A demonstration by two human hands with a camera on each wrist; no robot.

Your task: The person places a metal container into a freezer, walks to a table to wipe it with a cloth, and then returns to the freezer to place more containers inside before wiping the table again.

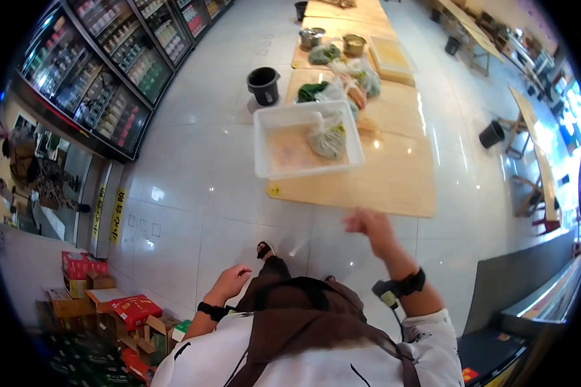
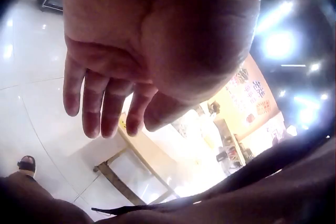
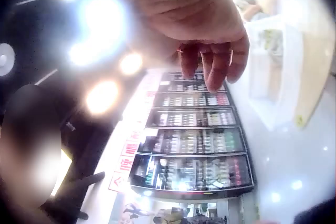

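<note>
In the head view my left hand (image 1: 232,282) hangs by my left hip, fingers loosely bent and holding nothing; the left wrist view shows the same hand (image 2: 157,40) with its fingers hanging relaxed. My right hand (image 1: 373,230) is in the air just off the table's near edge, empty. Its fingers droop loosely in the right wrist view (image 3: 210,50). On the wooden table (image 1: 381,187) stands a white plastic tub (image 1: 261,145), jutting past the table's left edge. Inside the tub lies a knotted clear bag with something greenish (image 1: 328,137).
Beyond the tub are bagged vegetables (image 1: 355,84), leafy greens (image 1: 311,91), metal pots (image 1: 354,44) and another tub (image 1: 392,55). A black bin (image 1: 263,86) stands left of the table. Drink fridges (image 1: 103,71) line the left wall; boxes (image 1: 132,309) are piled at lower left.
</note>
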